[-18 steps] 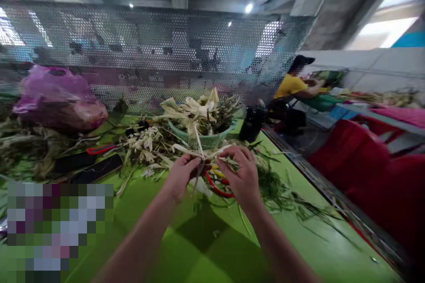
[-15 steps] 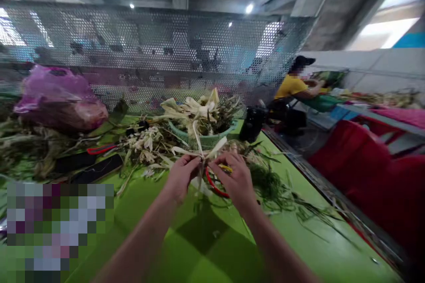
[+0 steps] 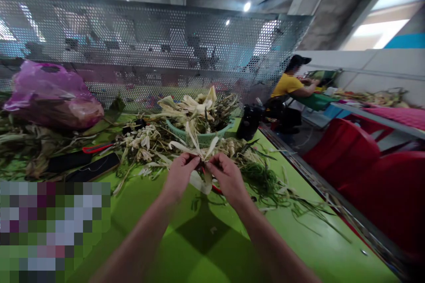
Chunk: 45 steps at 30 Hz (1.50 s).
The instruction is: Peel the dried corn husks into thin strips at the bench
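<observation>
Between my hands is a flower-like piece of pale dried husk strips (image 3: 194, 138), its strips fanning out upward and a broad one hanging below. My left hand (image 3: 182, 172) pinches it at the centre with thumb and fingertips. Close beside, my right hand (image 3: 226, 174) is closed on the same piece near its middle. Part of a red-handled tool (image 3: 216, 189) shows on the table behind my right hand, mostly hidden. Just beyond stands a green basket (image 3: 175, 131) heaped with dried husks (image 3: 186, 108).
On the green table (image 3: 149, 239) lie dried plant scraps (image 3: 142, 141), green strands (image 3: 262, 177), a phone (image 3: 94, 168) and a red-edged cutter (image 3: 98, 147). A purple bag (image 3: 49, 93) is left, a black container (image 3: 249, 121) right. Red chairs (image 3: 345, 146) and a person in yellow (image 3: 288, 85) are farther right.
My right hand has drawn in closer to my left. A broad pale strip now hangs beneath the piece, covering part of the red-handled tool. The view has shifted slightly.
</observation>
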{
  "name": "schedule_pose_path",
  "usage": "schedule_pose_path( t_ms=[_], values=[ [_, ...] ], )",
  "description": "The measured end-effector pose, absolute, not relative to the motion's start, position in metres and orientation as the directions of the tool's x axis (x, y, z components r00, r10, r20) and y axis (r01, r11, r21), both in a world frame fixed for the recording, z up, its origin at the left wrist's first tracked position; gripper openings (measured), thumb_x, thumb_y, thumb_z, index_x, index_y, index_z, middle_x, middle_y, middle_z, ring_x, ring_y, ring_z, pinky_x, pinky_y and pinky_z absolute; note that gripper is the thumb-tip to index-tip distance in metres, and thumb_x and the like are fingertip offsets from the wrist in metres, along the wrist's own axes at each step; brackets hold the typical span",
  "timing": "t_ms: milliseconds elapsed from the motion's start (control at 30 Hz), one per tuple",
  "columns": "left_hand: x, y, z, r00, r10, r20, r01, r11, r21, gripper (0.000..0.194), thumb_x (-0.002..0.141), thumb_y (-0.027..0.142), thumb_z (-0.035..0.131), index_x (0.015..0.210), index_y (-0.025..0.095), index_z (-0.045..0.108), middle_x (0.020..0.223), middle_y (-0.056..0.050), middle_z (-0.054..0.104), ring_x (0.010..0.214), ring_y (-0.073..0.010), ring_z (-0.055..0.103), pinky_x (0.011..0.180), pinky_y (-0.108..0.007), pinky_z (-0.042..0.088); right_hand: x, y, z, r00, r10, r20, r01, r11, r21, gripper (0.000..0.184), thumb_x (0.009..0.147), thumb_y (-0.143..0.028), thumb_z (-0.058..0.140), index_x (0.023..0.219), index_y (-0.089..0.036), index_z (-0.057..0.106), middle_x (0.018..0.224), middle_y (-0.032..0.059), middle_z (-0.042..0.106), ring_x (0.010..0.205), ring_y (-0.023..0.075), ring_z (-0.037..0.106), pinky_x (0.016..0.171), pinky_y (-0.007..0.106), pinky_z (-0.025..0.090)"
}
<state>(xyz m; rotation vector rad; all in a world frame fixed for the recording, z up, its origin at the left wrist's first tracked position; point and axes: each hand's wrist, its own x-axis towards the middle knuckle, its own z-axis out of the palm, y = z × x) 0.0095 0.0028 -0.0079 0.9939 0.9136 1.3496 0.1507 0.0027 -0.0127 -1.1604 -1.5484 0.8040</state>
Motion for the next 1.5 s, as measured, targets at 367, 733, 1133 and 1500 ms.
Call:
schedule_pose_path(
  t_ms=[367,733,1133,1500],
  values=[
    [0.011,-0.003,0.001,0.095,0.995,-0.022,-0.383,0.057,0.922,0.029,0.07,0.031,0.07,0.091,0.016,0.056,0.074,0.0,0.064,0.064,-0.011,0.058,0.068,-0.027,0.048,0.144,-0.001,-0.002,-0.175,0.984,-0.039,-0.238,-0.081,-0.968,0.029,0.069,-0.036,0.073,0.086,-0.018,0.06,0.068,-0.0016,0.06,0.048,0.007,0.042,0.043,0.02,0.026],
    [-0.023,0.011,0.006,-0.484,0.833,0.267,-0.012,-0.311,0.95,0.031,0.077,0.032,0.062,0.104,0.022,0.051,0.103,-0.004,0.056,0.09,-0.0161,0.055,0.079,-0.03,0.043,0.154,0.001,0.002,-0.003,0.999,0.039,-0.284,0.036,-0.958,0.026,0.064,-0.034,0.078,0.069,-0.016,0.059,0.054,-0.0069,0.042,0.043,0.0037,0.02,0.039,0.022,0.01],
    [0.003,-0.002,0.004,0.103,0.873,0.477,0.309,-0.484,0.819,0.014,0.081,0.029,0.057,0.079,0.024,0.07,0.084,-0.006,0.067,0.085,-0.0221,0.053,0.084,-0.033,0.037,0.151,0.002,-0.003,0.009,0.988,0.152,-0.166,0.151,-0.974,0.025,0.064,-0.038,0.077,0.07,-0.019,0.062,0.065,-0.0014,0.057,0.06,0.0124,0.049,0.057,0.025,0.039],
    [0.015,-0.009,0.004,0.144,0.974,0.172,-0.083,-0.162,0.983,0.014,0.086,0.032,0.05,0.082,0.019,0.051,0.062,0.004,0.048,0.048,-0.0092,0.047,0.049,-0.022,0.036,0.149,-0.003,-0.002,0.011,0.989,0.148,-0.221,0.147,-0.964,0.02,0.069,-0.034,0.074,0.072,-0.019,0.06,0.068,-0.0013,0.06,0.061,0.0123,0.051,0.059,0.025,0.041]
  ],
)
